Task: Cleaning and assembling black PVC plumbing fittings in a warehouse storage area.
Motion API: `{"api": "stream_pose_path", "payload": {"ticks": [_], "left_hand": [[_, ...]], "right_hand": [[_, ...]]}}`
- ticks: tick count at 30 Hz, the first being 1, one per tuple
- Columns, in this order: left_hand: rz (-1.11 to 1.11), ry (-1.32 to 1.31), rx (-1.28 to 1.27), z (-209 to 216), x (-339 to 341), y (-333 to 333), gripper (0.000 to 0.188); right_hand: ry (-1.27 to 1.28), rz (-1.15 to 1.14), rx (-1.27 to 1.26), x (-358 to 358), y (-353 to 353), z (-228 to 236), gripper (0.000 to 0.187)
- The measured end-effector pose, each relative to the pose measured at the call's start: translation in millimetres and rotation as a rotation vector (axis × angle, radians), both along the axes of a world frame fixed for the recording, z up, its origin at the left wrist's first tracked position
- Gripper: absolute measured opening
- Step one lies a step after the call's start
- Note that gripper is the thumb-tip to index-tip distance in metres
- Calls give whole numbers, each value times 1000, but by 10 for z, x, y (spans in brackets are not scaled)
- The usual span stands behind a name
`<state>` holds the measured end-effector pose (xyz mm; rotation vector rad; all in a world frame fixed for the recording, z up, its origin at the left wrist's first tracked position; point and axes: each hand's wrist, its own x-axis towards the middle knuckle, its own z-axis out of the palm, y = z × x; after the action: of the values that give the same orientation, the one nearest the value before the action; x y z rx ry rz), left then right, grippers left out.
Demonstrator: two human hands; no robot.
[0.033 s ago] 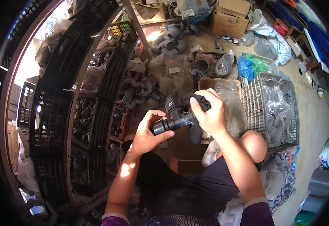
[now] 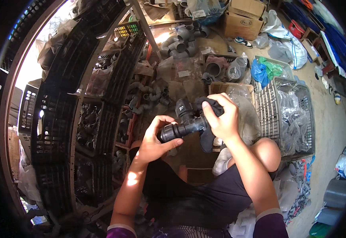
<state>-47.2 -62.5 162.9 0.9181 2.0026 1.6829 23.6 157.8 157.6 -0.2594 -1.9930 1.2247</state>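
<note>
The largest thing here is the tall rack (image 2: 77,119), which goes along the left side and carries many black crates (image 2: 52,123). The concrete floor (image 2: 331,123) opens on the right side. On it stands a grey slatted crate (image 2: 267,107), in which clear plastic bags (image 2: 292,115) are lying. A brown cardboard box (image 2: 242,24) stands at the far side, and to the left of it there is a heap of grey pipe fittings (image 2: 179,45).

In the middle, the person sits in dark shorts (image 2: 196,198), with both hands in front of the body, above the lap and apart from the floor. The left hand (image 2: 154,137) is curved, half closed, and it has hold of the near left end of a black T-shaped fitting (image 2: 186,127), the thumb on the lower side and the fingers on the upper side. The right hand (image 2: 223,119) is bent more closely around a dark cloth (image 2: 207,142), which lies against the right end of the fitting; its fingertips are partly hidden. The fitting is held slightly tilted between the two hands, its side branch directed away from the person. The cloth hangs down below the right hand.
</note>
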Motion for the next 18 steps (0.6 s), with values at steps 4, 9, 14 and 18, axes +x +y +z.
{"api": "stream_pose_path", "payload": {"ticks": [4, 9, 14, 18], "left_hand": [[-36, -274, 122, -46, -6, -120, 36], [-121, -780, -15, -125, -95, -221, 36], [-120, -154, 312, -121, -33, -173, 86], [-34, -347, 204, -180, -79, -255, 80]], "right_hand": [[16, 15, -36, -22, 16, -43, 12], [58, 38, 9, 5, -7, 40, 12], [6, -6, -2, -28, 34, -20, 14], [5, 2, -88, -47, 66, -129, 17]]}}
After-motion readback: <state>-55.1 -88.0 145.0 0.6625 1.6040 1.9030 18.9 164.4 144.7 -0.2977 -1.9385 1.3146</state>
